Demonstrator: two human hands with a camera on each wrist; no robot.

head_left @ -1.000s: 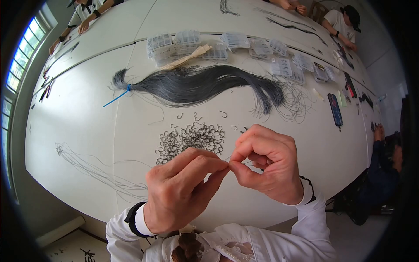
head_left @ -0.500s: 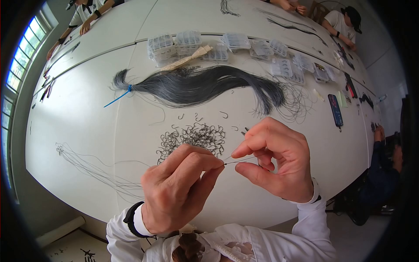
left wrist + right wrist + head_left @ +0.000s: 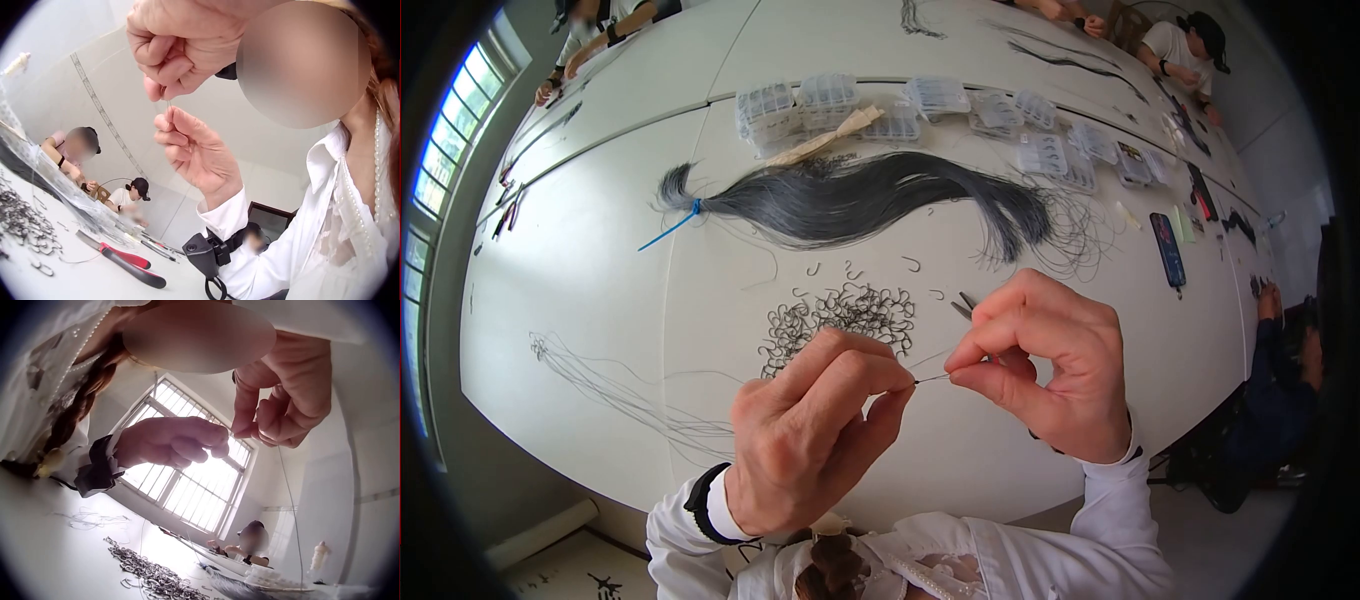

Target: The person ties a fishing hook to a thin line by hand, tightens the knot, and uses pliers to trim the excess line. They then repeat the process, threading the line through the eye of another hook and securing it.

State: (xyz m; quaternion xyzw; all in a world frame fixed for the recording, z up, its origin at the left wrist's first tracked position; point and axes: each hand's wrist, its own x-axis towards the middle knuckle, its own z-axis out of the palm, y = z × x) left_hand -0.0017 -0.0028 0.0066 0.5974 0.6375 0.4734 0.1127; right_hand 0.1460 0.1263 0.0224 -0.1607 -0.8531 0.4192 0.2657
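Note:
My left hand (image 3: 815,430) pinches a small dark piece, like a hook's shank end, between thumb and forefinger; the rest of it is hidden by the fingers. From it a thin fishing line (image 3: 934,378) runs to my right hand (image 3: 1055,365), whose thumb and index fingertip pinch it a short way off. In the right wrist view a strand of line (image 3: 290,494) hangs below the right hand. Just beyond the hands lies a pile of dark fish hooks (image 3: 855,312). Red-handled pliers (image 3: 128,264) lie on the table, largely behind the right hand in the head view.
A long bundle of dark line (image 3: 830,200), bound with a blue tie (image 3: 670,224), stretches across the table. Behind it stand clear plastic boxes (image 3: 765,110). Loose lines (image 3: 635,395) lie at left, a phone (image 3: 1168,250) at right. Other people sit around the table.
My right hand drew away from the left fingertips with its thumb and finger apart, then closed them on the line. The left hand stayed nearly in place, keeping its pinch.

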